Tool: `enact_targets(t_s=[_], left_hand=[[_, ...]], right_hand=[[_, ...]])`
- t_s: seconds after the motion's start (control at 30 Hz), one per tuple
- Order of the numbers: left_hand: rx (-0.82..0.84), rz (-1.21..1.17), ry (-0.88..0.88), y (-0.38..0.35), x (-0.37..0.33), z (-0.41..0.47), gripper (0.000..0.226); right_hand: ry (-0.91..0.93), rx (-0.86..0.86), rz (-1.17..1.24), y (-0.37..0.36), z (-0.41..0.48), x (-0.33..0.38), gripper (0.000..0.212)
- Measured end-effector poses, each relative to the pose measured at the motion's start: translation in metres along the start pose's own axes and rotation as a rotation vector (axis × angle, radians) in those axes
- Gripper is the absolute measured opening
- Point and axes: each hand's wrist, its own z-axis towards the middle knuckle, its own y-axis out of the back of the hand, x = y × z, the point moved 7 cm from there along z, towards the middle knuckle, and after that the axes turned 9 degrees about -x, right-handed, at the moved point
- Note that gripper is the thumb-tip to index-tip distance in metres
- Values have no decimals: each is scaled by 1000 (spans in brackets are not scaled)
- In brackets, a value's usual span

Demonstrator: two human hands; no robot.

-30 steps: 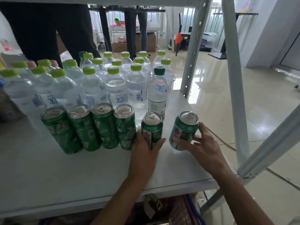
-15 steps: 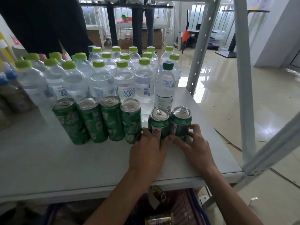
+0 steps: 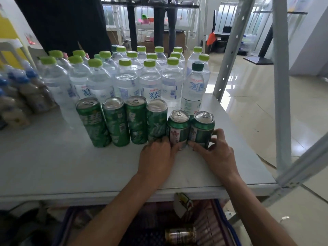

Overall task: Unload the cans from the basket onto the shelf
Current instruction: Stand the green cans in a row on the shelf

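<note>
Several tall green cans [image 3: 113, 121] stand in a row on the grey shelf [image 3: 53, 166]. At the row's right end stand two shorter green cans. My left hand [image 3: 158, 157] grips the base of the left short can [image 3: 178, 128]. My right hand [image 3: 217, 153] wraps around the base of the right short can [image 3: 202, 129], which touches its neighbour. Both cans stand upright on the shelf. Below the shelf edge is the basket [image 3: 223, 221], with a gold can [image 3: 181, 235] lying inside.
Many clear water bottles with green caps [image 3: 124, 80] fill the shelf behind the cans. Brown drink bottles [image 3: 21, 103] stand at the left. A grey shelf upright [image 3: 280, 86] rises at the right front corner. A person in dark clothes [image 3: 62, 22] stands behind the shelf.
My right hand slid its short can leftward until it touched the can under my left hand. Both cans now sit closer to the row of tall cans.
</note>
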Motion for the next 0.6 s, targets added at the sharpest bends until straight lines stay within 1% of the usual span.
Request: enact_targets(t_s=[0.17, 0.3, 0.5, 0.6], left_hand=[[-14, -10, -60, -2, 3, 5, 49], [7, -78, -44, -6, 1, 8, 48], [-12, -146, -13, -10, -1, 13, 44], [3, -230, -10, -13, 1, 9, 37]], right_hand=[[1, -17, 5, -3, -2, 0, 56], [-2, -32, 17, -5, -6, 2, 58], [42, -26, -12, -3, -11, 4, 63], [46, -27, -13, -1, -11, 5, 62]])
